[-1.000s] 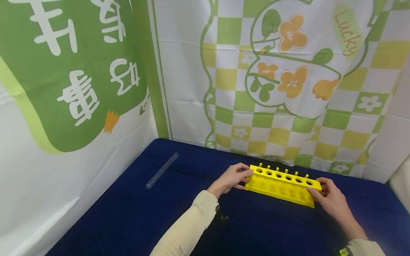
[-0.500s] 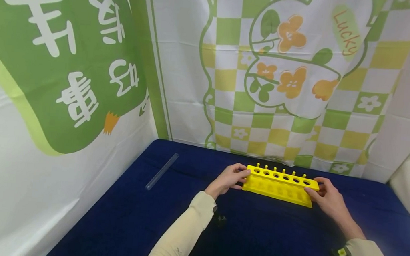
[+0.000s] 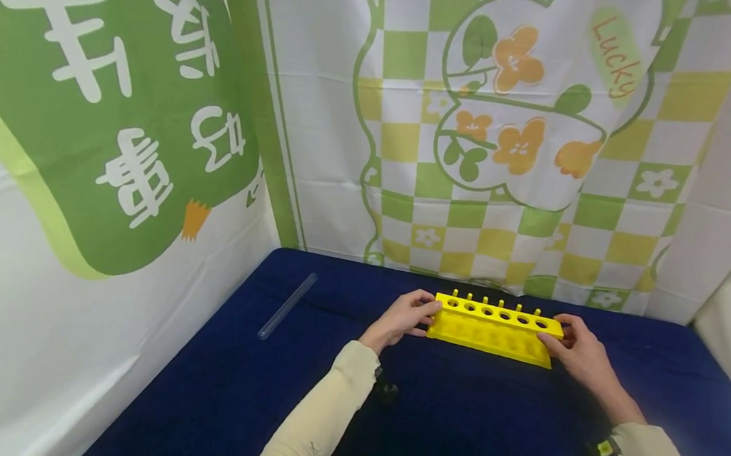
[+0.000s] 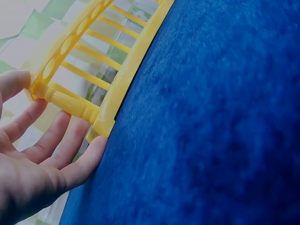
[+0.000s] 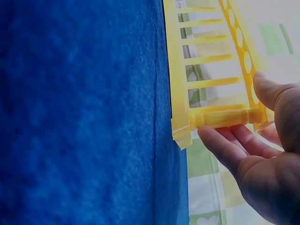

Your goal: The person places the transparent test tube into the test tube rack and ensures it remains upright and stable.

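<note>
A yellow test tube rack point(image 3: 491, 331) with a row of round holes and short pegs along its back stands upright on the dark blue cloth. My left hand point(image 3: 402, 318) grips its left end; in the left wrist view the thumb is at the holed top bar and the fingers point(image 4: 61, 133) lie along the end post. At the opposite end my right hand point(image 3: 584, 351) holds the rack, its thumb point(image 5: 269, 91) against the top bar and its fingers at the end post. A clear test tube point(image 3: 287, 306) lies on the cloth, left of my left hand and apart from it.
The blue cloth point(image 3: 453, 421) covers the table up to its back edge. A green-and-white printed curtain point(image 3: 405, 138) hangs behind the rack, and another printed sheet point(image 3: 112, 258) hangs along the left side.
Both hands have shifted slightly left, and the rack has moved left with them. Their hold looks the same. The test tube stays where it lies; the view itself has drifted a little.
</note>
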### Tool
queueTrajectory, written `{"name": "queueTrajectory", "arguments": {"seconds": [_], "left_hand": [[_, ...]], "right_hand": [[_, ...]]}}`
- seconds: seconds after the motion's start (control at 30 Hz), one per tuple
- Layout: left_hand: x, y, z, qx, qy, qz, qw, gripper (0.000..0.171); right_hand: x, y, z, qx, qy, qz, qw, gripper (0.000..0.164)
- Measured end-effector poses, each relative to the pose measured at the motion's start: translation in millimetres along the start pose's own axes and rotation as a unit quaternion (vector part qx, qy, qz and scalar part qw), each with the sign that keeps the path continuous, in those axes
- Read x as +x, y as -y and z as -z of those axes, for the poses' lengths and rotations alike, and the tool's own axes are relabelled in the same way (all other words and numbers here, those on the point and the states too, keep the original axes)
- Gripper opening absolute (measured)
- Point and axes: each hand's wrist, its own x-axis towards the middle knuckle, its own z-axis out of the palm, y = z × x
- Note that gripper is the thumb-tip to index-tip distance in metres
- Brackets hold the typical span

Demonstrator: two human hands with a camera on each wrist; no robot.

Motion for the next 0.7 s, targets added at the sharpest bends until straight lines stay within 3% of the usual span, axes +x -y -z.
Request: {"name": "queueTrajectory", "arguments": {"seconds": [0.7], "left_hand": [[-4.9,0.9,15.5,0.012,-0.010,0.010,0.9998,0.043]], "right_hand": [[5.1,10.9,-11.8,0.003,-0.007,0.014,1.000,0.073]]}}
